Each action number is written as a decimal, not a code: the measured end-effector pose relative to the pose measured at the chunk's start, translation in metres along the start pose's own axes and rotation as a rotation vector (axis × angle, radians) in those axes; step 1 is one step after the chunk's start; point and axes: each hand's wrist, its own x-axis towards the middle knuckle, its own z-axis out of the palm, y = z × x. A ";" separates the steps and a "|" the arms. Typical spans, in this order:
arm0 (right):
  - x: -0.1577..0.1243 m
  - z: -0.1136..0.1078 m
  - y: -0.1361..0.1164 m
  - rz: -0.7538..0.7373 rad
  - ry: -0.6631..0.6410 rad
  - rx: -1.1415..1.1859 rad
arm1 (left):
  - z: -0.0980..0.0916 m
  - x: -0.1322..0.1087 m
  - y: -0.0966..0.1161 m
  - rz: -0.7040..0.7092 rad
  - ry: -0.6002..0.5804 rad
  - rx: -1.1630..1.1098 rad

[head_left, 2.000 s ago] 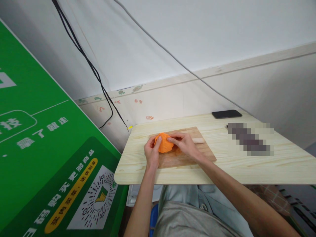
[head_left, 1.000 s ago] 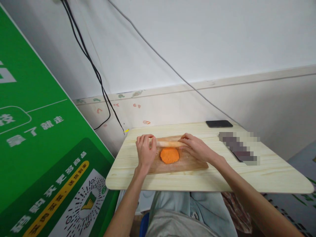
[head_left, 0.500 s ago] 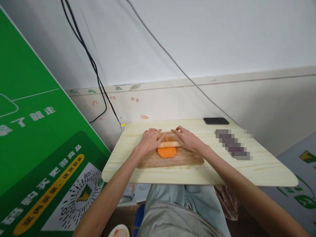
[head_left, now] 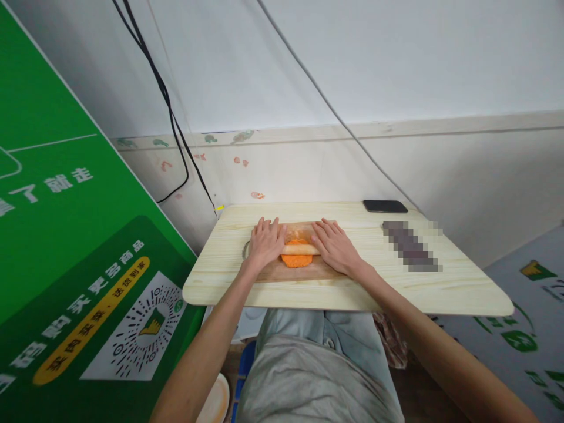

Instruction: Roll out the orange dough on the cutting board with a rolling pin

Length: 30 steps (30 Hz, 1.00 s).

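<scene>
A pale wooden rolling pin (head_left: 300, 249) lies crosswise over a flat piece of orange dough (head_left: 296, 261), which shows on both sides of it. My left hand (head_left: 267, 242) rests over the pin's left end, fingers stretched forward and slightly apart. Over the right end lies my right hand (head_left: 335, 245), palm down, its fingers extended too. Both pin ends are hidden beneath the palms. Under the dough is a brown wooden cutting board (head_left: 282, 275), with a metal ring (head_left: 245, 251) at its left edge.
The board sits on a light wood-grain table (head_left: 462, 288) against a wall. A black phone (head_left: 385, 206) lies at the back right, near a blurred-out dark object (head_left: 410, 245). A green panel (head_left: 88, 235) stands left. A round plate (head_left: 215, 399) is below the table.
My hands have pushed forward on the rolling pin and their fingers have straightened. The pin has moved from the dough's far edge to across its middle. The camera view has shifted slightly.
</scene>
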 end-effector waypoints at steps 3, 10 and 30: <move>-0.008 -0.002 -0.006 -0.004 0.007 -0.009 | 0.002 -0.010 0.003 -0.003 0.044 0.009; -0.024 -0.005 -0.018 0.029 0.029 0.004 | 0.005 -0.031 0.007 0.015 0.152 0.051; -0.062 -0.008 -0.041 -0.009 0.077 -0.034 | 0.005 -0.076 0.011 0.074 0.181 0.022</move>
